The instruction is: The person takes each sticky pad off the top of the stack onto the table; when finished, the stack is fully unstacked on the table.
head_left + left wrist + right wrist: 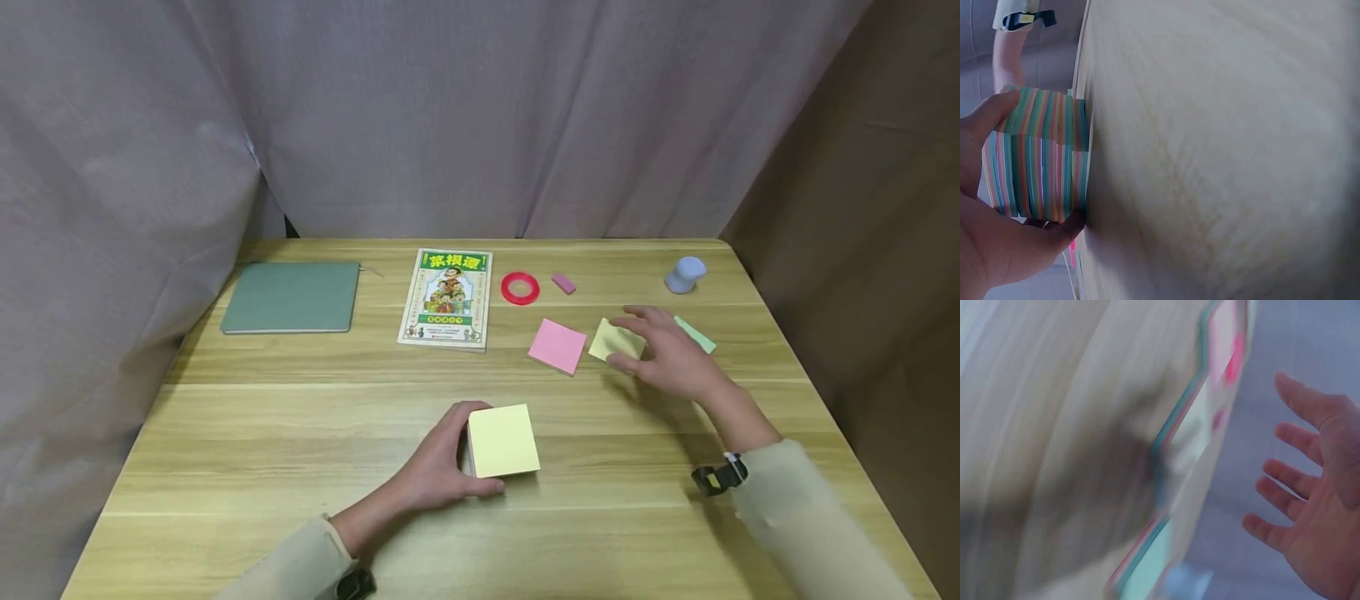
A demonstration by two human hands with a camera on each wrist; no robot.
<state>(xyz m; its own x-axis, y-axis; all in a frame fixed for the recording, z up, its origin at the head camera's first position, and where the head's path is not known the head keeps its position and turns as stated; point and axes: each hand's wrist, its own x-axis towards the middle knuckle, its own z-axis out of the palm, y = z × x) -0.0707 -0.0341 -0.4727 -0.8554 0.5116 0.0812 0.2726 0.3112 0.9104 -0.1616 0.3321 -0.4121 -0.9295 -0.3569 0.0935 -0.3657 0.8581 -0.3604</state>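
Note:
My left hand point(438, 465) grips a tall stack of sticky notes point(504, 440), thumb on the near side and fingers on the far side. Its top sheet is yellow; in the left wrist view the sides of the stack point(1041, 169) show many coloured layers, and its base meets the tabletop. Above a yellow sticky note pad point(617, 340) hovers my right hand point(671, 357), fingers spread and holding nothing. A pink sticky note pad point(557, 346) lies to the left of that pad. To the right, a green pad point(696, 334) is partly hidden behind the right hand.
Toward the back of the wooden table point(300, 450) lie a green notebook point(292, 297), an illustrated book point(446, 300), a red tape roll point(520, 288) and a small pink eraser point(563, 284). A pale blue cylindrical object point(686, 275) stands at the back right. Grey curtains point(450, 117) surround the table.

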